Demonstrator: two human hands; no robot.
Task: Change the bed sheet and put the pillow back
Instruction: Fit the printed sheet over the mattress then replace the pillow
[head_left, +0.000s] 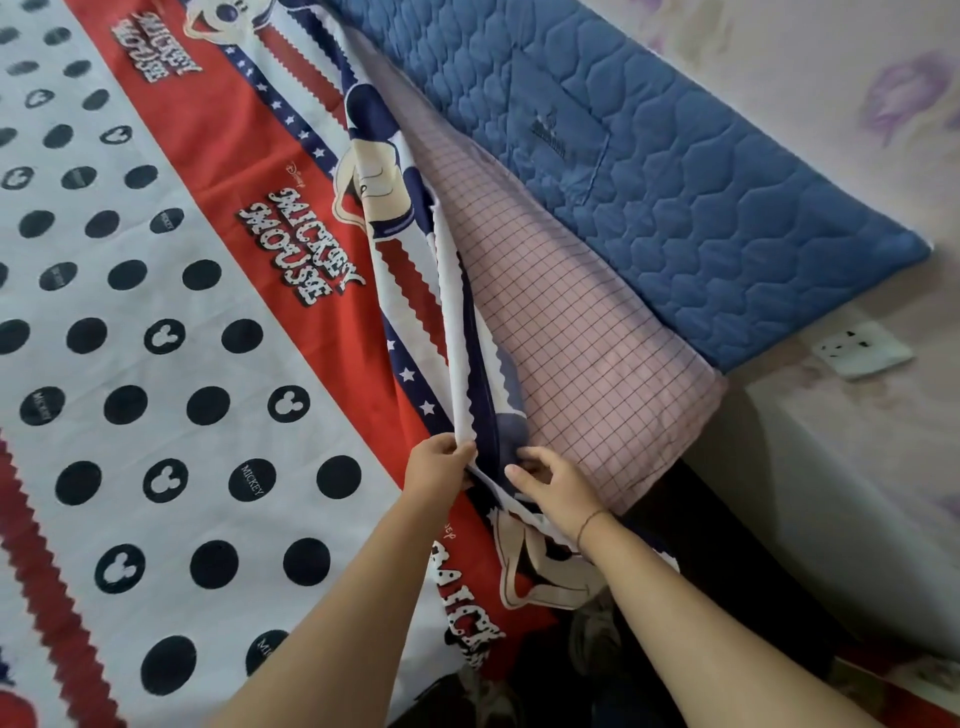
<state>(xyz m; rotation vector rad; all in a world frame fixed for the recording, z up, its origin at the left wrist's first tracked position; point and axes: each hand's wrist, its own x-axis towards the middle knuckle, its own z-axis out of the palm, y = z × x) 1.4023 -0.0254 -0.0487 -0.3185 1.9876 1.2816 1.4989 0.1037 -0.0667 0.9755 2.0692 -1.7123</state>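
Observation:
A cartoon-print bed sheet (171, 291), white with black dots and red and navy borders, lies spread over the bed. Its right edge is folded up in a ridge. My left hand (436, 467) pinches that raised fold near the bed's corner. Right beside it, my right hand (550, 480) grips the same sheet edge with curled fingers, a thin bracelet on the wrist. Under the lifted edge a pink checked sheet (582, 364) covers the mattress side. No pillow is in view.
A blue quilted pad (675, 171) stands against the floral wall (831, 62) behind the bed. A white wall socket (860, 348) sits below its corner. A dark gap (727, 571) runs between bed and wall, with shoes on the floor (592, 634) near my arms.

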